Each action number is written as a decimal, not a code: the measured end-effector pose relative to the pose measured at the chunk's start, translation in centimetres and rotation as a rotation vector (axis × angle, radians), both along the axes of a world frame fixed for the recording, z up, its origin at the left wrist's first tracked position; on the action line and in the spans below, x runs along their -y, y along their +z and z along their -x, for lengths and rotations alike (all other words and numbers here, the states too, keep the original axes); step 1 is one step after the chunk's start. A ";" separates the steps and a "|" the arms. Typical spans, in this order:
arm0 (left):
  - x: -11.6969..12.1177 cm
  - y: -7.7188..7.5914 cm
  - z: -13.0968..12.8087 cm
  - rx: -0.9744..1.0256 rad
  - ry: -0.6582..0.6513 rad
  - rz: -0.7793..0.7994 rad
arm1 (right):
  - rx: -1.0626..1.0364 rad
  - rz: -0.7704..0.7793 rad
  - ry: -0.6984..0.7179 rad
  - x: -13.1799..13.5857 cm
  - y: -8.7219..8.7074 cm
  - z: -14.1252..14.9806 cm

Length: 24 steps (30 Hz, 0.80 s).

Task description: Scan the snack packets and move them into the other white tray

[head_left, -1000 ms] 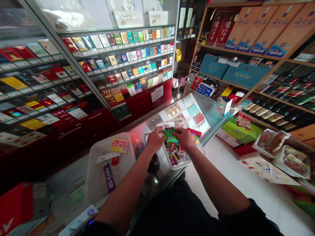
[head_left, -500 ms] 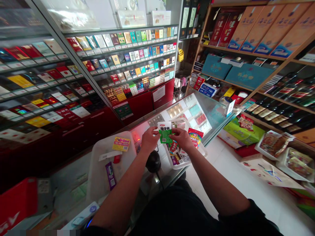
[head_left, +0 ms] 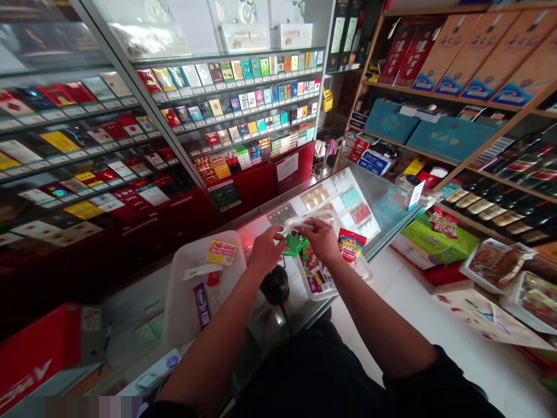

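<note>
A green and white snack packet [head_left: 293, 244] hangs tilted over the white tray, its upper part partly hidden by fingers. My right hand [head_left: 321, 239] pinches the packet's top right side. My left hand [head_left: 266, 251] is closed at its left edge, the fingertips partly hidden. Under the hands, the white tray [head_left: 322, 296] holds several snack packs, among them a red, rainbow-printed bag [head_left: 350, 246] at its right end. A black rounded device [head_left: 275, 284] stands on the counter below my left hand.
Left of my arm, a white bin [head_left: 174, 290] holds a yellow pack [head_left: 221, 252] and a purple bar [head_left: 202, 305]. The glass counter [head_left: 383, 191] runs to the right. Cigarette shelves [head_left: 235, 98] stand behind; bottles [head_left: 487, 194] and boxes fill the right side.
The snack packet has gone from upright, facing me, to tilted and turned. My left hand has turned slightly beside it. The view has shifted a little to the left.
</note>
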State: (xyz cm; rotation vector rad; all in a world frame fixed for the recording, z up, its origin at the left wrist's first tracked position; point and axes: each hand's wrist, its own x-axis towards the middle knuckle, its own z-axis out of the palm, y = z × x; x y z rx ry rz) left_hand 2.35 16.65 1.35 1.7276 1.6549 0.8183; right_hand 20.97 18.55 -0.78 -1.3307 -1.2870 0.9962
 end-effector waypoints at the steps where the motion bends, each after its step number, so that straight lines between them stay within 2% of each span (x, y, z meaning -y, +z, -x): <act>1: 0.0 -0.1 0.2 0.008 -0.002 0.005 | -0.042 0.013 -0.010 -0.1 -0.1 0.1; 7: 0.0 -1.0 2.0 -0.053 -0.035 -0.009 | -0.342 0.081 -0.097 -0.7 -0.7 0.3; 14: -0.3 -2.3 3.8 0.028 0.038 -0.005 | -0.394 0.122 -0.081 -1.2 -2.7 0.3; 18: -0.2 -3.1 4.8 0.048 0.059 0.020 | -0.261 0.101 -0.010 -1.1 -4.0 -0.3; 24: 0.3 -3.7 5.8 -0.033 0.045 -0.013 | 0.228 0.057 -0.005 -0.8 -3.9 -1.1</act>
